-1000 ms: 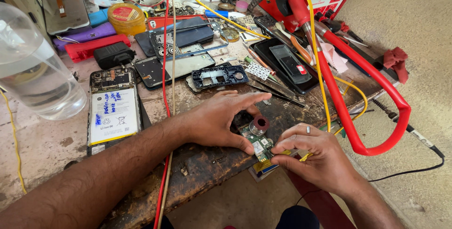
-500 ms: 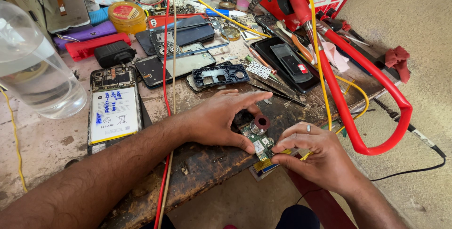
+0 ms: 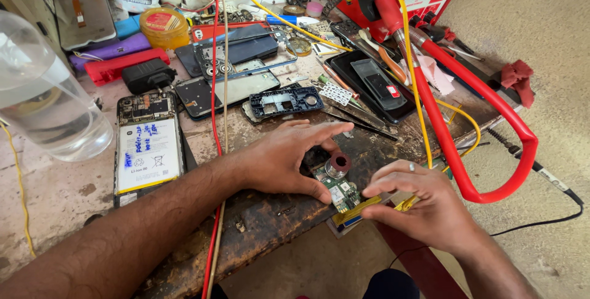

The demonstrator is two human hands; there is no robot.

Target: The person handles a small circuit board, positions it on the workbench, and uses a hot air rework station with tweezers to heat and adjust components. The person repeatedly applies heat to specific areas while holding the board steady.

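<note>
My left hand (image 3: 289, 157) lies flat-ish on the worn table (image 3: 264, 225), fingers stretched out and the thumb pressing down on the edge of a small green circuit board (image 3: 340, 189) that sits at the table's near edge. At 12 o'clock from the board, touching its top end, stands a small round metal piece with a dark red ring (image 3: 337, 165), tucked under my left fingers. My right hand (image 3: 424, 204), at 3 o'clock from the board, has its grip pressed together on a flat yellow strip (image 3: 356, 212) that runs along the board's lower edge; a ring sits on 1 finger. At 9 o'clock from my left hand lies an opened phone with a white battery (image 3: 149, 151), and beyond it, at 9 o'clock, a clear plastic bottle (image 3: 43, 96). At 12 o'clock from my left hand rests a dark phone frame (image 3: 284, 101). A thick red hose (image 3: 473, 127) loops past my right hand at 2 o'clock.
</note>
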